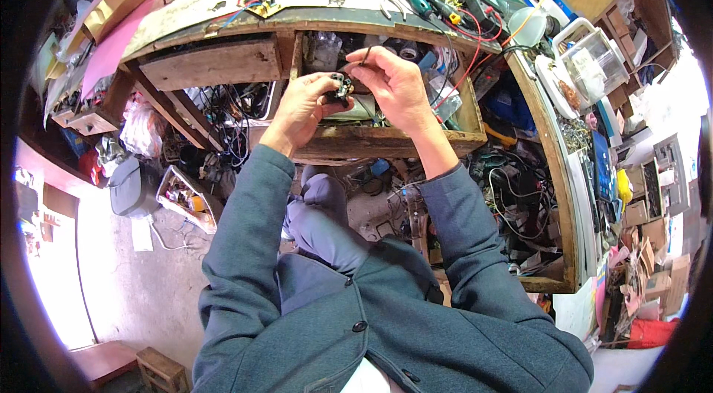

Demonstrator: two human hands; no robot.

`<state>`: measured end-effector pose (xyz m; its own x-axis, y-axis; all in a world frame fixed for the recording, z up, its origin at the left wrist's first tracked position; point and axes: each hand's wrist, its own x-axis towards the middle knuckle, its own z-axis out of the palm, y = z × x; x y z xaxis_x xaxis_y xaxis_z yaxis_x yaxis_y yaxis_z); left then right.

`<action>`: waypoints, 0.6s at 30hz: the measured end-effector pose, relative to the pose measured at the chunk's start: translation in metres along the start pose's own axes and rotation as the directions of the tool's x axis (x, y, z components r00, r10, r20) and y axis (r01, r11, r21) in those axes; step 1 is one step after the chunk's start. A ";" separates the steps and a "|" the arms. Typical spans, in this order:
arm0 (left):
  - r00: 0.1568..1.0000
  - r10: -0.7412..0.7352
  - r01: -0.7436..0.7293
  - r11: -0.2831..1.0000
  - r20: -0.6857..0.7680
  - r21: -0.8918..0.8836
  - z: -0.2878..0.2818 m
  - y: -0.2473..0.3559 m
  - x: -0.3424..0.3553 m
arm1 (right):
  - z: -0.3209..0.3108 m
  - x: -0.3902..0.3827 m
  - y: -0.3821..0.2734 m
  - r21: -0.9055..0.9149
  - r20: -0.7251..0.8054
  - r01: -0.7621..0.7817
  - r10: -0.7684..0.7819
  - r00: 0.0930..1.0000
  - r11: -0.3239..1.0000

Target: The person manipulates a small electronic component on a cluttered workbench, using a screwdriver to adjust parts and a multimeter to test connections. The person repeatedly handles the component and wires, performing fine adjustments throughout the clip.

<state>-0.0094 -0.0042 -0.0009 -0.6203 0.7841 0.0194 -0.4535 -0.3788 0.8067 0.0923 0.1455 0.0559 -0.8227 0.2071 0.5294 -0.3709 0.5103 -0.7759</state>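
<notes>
Over an open wooden drawer (386,143) full of mixed parts, my left hand (301,107) grips a small black component (339,88) with light metal bits between thumb and fingers. My right hand (390,92) is closed beside it, thumb and fingertips at the component's upper right. A thin dark piece shows at the right fingers; whether it is a wire or a tool, I cannot tell.
Above the drawer runs a worktop (174,21) with a circuit board (256,5), pliers, tools and red leads. A cluttered side bench (553,200) is at right, with a plastic container (594,59). Cables fill the space underneath; a crate (186,200) stands at left.
</notes>
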 end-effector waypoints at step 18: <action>1.000 -0.013 0.013 1.000 0.016 0.011 -0.002 -0.001 -0.001 | 0.001 -0.002 0.000 -0.187 -0.096 0.126 -0.146 0.985 0.974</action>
<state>-0.0096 -0.0056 -0.0026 -0.6037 0.7970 0.0183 -0.4548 -0.3631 0.8132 0.0936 0.1441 0.0538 -0.7148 0.2095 0.6672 -0.3843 0.6795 -0.6250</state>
